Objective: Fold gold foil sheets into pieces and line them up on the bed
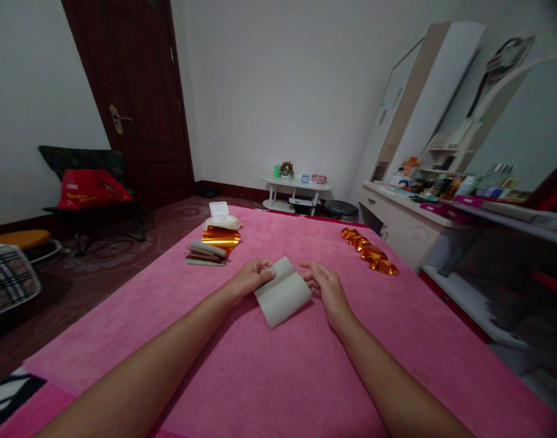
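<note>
A pale grey-white sheet of paper point(284, 294), bent along a line near its upper edge, is held tilted above the pink cloth. My left hand point(255, 275) pinches its left edge, thumb on top. Close to the sheet's right edge is my right hand point(326, 286), index finger stretched out and the other fingers loosely bent; whether they touch the paper is hard to tell. Ahead on the left lie a stack of grey sheets point(205, 252) and shiny orange-gold foil point(220, 238). Several twisted orange-gold foil pieces point(370, 250) form a row on the right.
Pink cloth point(278, 377) covers the surface before me. Beyond the foil sit a whitish bundle point(226, 222) and a small white container point(219, 208). A cluttered dresser point(397, 210) stands along the right, a chair with a red bag point(93, 188) at the left.
</note>
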`<state>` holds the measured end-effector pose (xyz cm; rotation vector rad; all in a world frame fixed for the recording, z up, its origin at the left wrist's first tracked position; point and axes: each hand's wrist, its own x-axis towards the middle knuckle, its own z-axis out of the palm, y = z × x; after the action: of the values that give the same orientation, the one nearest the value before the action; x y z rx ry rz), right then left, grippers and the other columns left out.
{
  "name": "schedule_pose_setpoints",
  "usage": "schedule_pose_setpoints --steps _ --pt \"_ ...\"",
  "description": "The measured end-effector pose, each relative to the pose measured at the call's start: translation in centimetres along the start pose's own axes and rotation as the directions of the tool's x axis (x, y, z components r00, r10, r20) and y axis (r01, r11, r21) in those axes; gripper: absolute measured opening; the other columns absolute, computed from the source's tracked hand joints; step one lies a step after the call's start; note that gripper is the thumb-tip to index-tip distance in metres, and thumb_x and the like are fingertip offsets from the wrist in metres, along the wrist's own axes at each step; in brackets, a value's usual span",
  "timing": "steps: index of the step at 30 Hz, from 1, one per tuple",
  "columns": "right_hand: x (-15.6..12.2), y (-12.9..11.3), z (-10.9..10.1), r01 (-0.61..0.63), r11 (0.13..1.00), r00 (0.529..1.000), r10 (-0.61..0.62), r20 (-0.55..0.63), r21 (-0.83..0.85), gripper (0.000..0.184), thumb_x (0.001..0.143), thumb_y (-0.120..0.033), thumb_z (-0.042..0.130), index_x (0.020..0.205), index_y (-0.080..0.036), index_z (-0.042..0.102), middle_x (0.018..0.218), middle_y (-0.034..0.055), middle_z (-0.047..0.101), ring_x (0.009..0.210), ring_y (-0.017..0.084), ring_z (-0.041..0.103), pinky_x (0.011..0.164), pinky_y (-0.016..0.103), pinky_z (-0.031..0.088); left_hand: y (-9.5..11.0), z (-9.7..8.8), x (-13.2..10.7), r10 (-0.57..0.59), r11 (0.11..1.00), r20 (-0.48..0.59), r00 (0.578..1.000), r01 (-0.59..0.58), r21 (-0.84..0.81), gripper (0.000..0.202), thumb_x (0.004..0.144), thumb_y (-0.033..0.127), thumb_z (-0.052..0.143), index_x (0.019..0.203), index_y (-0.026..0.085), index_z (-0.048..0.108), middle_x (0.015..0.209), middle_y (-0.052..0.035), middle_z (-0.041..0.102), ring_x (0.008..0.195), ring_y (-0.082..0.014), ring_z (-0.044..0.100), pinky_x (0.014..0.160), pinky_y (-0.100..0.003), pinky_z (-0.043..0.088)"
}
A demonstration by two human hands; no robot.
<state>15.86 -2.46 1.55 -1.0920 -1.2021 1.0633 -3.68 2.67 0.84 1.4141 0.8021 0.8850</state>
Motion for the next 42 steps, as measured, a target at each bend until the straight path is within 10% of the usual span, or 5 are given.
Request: schedule_pose_setpoints --steps 13,21,28,31,42 --pt "-0.2 0.2 0.5 0.145 0.983 0.986 -0.153 -0.062 -0.111 0.037 0.064 -0.022 0.067 0.100 -0.014 0.061 0.080 0.0039 0.068 0.071 0.017 0.063 0.065 0.026 0.046 1.6 0.7 -1.1 -0.046 0.989 0.161 0.986 0.067 -0.130 0.065 0.057 0.024 0.081 0.116 0.016 0.055 0.103 -0.0100 0.066 0.086 -0.0186 0.063 0.075 -0.028 0.046" --pt "-0.2 0.4 0.2 0.142 0.988 0.988 -0.146 -0.048 -0.067 0.031 0.080 -0.041 0.058 0.095 -0.016 0.066 0.085 0.0062 0.069 0.072 0.018 0.061 0.061 0.026 0.044 0.4 1.1 -0.2 0.157 0.967 -0.091 0.983 -0.135 0.214 0.045 0.058 0.014 0.072 0.102 0.012 0.062 0.078 -0.0033 0.066 0.062 -0.0132 0.058 0.057 -0.022 0.042" --pt "0.2 0.6 -0.4 0.299 0.950 0.954 -0.299 0.011 -0.086 0.032 0.068 -0.016 0.060 0.099 -0.020 0.066 0.100 0.0052 0.068 0.096 0.021 0.061 0.088 0.034 0.046 1.4 1.2 -1.6 0.699 0.456 0.034 0.714 -0.482 0.748 0.035 0.074 0.010 0.056 0.105 0.023 0.066 0.087 -0.0043 0.069 0.081 -0.0182 0.058 0.075 -0.030 0.042" --pt "0.1 0.2 -0.5 0.387 0.907 0.918 -0.396 -0.024 -0.166 0.038 0.064 -0.008 0.052 0.097 -0.021 0.067 0.100 0.0038 0.067 0.098 0.020 0.060 0.092 0.035 0.044 1.9 1.5 -2.2 0.700 0.355 0.107 0.706 -0.475 0.805 0.028 0.082 0.017 0.053 0.105 0.024 0.068 0.091 -0.0073 0.069 0.083 -0.0198 0.057 0.079 -0.032 0.040" --pt "-0.7 -1.0 0.1 0.217 0.965 0.974 -0.225 -0.039 -0.146 0.014 0.073 -0.031 0.063 0.071 -0.017 0.066 0.063 -0.0009 0.060 0.058 0.014 0.053 0.054 0.024 0.040 3.4 2.6 -2.0 0.560 0.769 -0.241 0.793 -0.389 0.507 0.034 0.076 0.030 0.066 0.109 0.023 0.064 0.098 -0.0044 0.066 0.081 -0.0180 0.058 0.070 -0.026 0.043"
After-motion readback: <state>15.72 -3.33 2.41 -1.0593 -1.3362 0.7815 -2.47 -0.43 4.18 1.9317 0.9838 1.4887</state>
